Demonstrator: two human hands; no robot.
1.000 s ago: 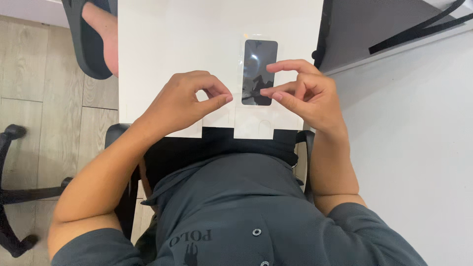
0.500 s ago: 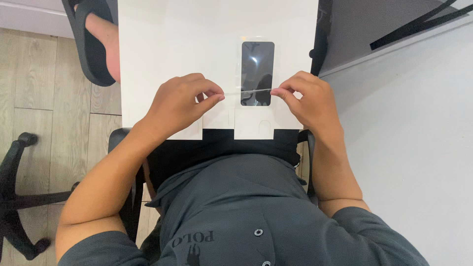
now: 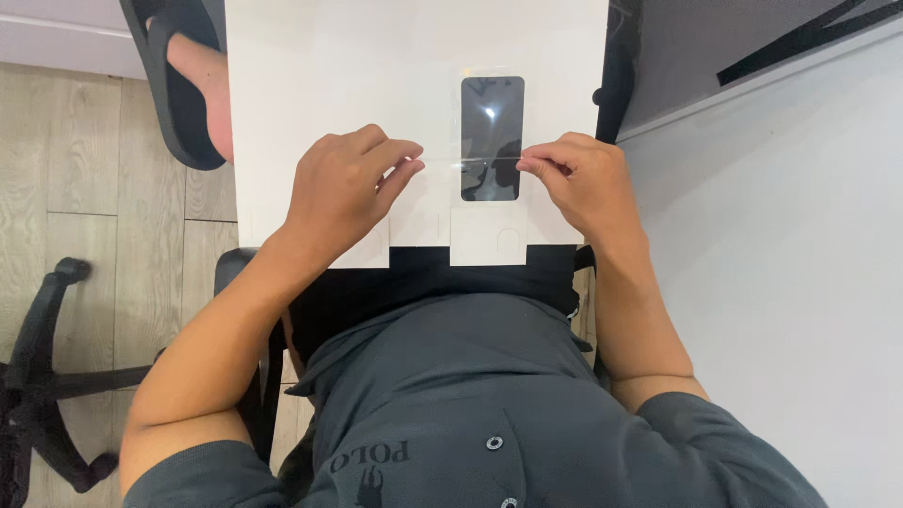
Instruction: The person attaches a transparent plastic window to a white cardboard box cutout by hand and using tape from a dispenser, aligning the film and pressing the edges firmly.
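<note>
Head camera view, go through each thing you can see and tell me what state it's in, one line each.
Phone: flat on the white board, screen dark, glare on the glass.
Clear film: stretched taut across the phone between both hands.
Left hand: pinching the film's left end.
Right hand: pinching the film's right end.
White board: lying flat.
</note>
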